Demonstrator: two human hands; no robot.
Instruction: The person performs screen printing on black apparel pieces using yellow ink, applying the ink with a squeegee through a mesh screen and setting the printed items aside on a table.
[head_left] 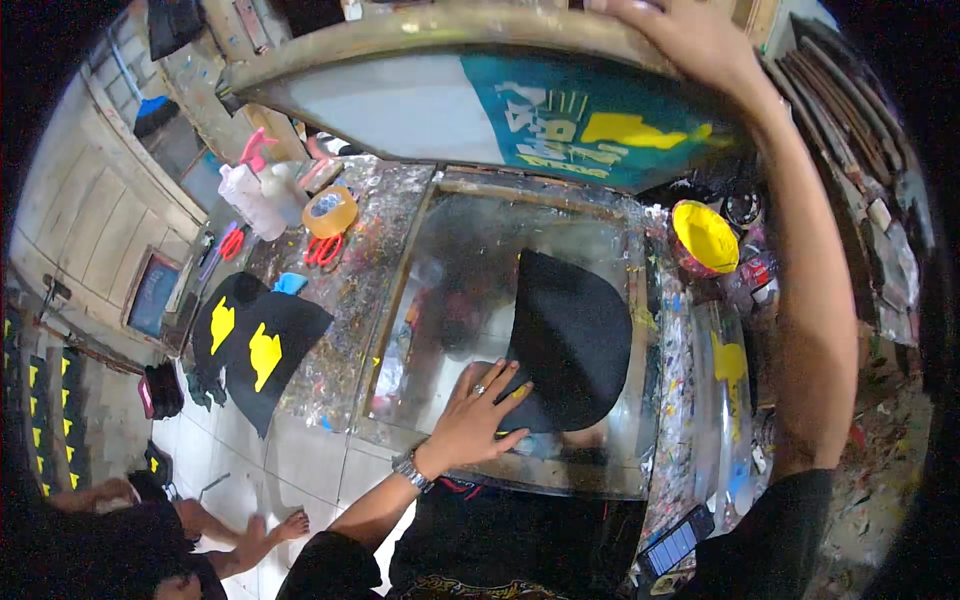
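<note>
My left hand (pixel 482 408), a ring on one finger and a watch at the wrist, lies with fingers spread at the lower left edge of a black fabric piece (pixel 575 345). The fabric, straight on one side and rounded on the other, rests on a glass plate (pixel 440 330) set in a wooden frame. Raised behind it is a screen printing frame (pixel 400 110) with a teal stencil and yellow ink smears. My right hand (pixel 690 40) grips its upper rail toward the right; some of its fingers are cut off by the picture's edge.
Left of the glass are black pieces with yellow prints (pixel 262 345), scissors (pixel 323 250), a tape roll (pixel 330 212) and bottles (pixel 255 195). A yellow ink tub (pixel 705 238) and a phone (pixel 678 540) are at right. Another person's foot (pixel 293 523) shows lower left.
</note>
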